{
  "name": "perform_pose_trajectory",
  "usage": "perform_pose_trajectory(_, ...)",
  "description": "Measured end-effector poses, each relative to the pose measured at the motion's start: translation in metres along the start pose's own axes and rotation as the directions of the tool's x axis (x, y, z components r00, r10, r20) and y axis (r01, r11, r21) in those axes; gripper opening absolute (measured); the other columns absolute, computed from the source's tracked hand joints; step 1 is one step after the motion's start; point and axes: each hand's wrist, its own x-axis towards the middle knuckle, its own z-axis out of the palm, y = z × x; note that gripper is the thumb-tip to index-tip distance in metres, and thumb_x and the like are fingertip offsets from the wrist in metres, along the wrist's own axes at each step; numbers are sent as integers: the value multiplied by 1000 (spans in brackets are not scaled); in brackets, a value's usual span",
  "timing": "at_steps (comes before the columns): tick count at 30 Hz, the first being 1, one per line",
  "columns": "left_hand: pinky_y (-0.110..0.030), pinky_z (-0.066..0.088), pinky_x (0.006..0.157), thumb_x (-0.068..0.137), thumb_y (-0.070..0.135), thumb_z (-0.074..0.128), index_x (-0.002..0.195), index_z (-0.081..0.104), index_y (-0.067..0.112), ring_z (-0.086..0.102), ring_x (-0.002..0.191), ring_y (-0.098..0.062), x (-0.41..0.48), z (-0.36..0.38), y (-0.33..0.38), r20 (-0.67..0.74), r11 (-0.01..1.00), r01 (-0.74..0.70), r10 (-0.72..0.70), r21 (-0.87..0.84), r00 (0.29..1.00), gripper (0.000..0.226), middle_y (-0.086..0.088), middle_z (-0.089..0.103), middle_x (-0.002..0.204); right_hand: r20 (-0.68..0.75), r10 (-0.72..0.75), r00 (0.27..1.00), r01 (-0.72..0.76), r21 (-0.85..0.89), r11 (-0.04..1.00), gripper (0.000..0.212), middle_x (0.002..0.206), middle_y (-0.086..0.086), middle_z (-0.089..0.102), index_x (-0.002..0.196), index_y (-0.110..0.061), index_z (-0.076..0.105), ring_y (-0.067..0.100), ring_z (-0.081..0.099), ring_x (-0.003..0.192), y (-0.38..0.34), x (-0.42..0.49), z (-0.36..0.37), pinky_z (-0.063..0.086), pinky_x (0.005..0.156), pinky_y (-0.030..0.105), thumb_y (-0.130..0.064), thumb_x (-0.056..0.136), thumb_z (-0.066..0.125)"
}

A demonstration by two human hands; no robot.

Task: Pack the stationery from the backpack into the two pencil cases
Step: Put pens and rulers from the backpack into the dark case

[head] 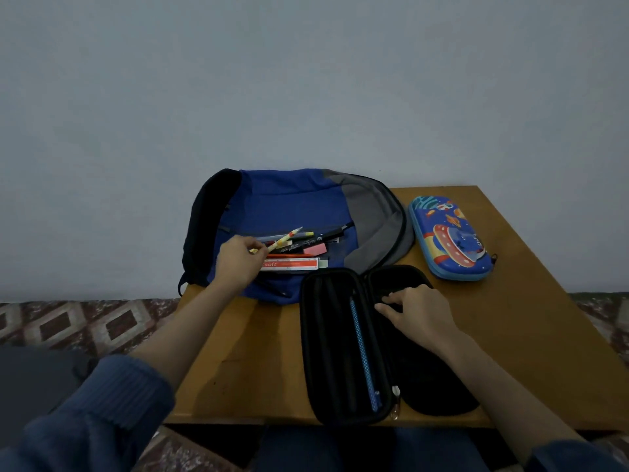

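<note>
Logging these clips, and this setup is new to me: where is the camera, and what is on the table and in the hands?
No machine: a person wears the camera on the head, looking down at their own hands. On the table lie a backpack with stationery on it, an open black case holding a blue pencil, and a shut blue case. The left hand pinches a yellow pencil. The right hand rests on the black case; whether it grips it is too dark to tell.

Wooden tabletop [510,335], brown, set against a plain pale grey wall [306,80]; floor [85,321] on either side shows a red-and-cream diamond pattern.
</note>
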Motion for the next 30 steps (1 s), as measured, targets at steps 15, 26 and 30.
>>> perform_pose_trajectory(15, -45, 47, 82, 94, 16, 50, 116, 64, 13, 50, 105, -30, 44, 44, -10, 70, 952, -93, 76, 290, 995, 26, -13, 62, 109, -15, -6, 1000, 6, 15, 1000, 42, 109, -8, 70, 119, -27, 64, 8, 63, 101, 2, 4, 3, 46, 75, 20, -53, 92, 46)
perform_pose_trajectory(26, -38, 46, 76, 90, 6, 54, 102, 57, 2, 54, 93, -27, 45, 30, 4, -183, 990, -133, 124, -38, 975, 13, -15, 58, 101, -37, -12, 999, 12, 16, 1000, 42, 107, -6, 71, 118, -25, 65, 10, 64, 98, 1, 5, 6, 45, 71, 19, -52, 91, 47)
perform_pose_trajectory(30, -18, 39, 69, 92, 9, 55, 103, 55, 1, 52, 83, -14, 29, 9, 27, -296, 946, -152, 64, -285, 953, 14, -7, 57, 92, -44, -7, 999, 7, 2, 1000, 41, 102, -4, 72, 117, -24, 66, 12, 65, 94, 1, 5, 6, 44, 68, 20, -51, 92, 48)
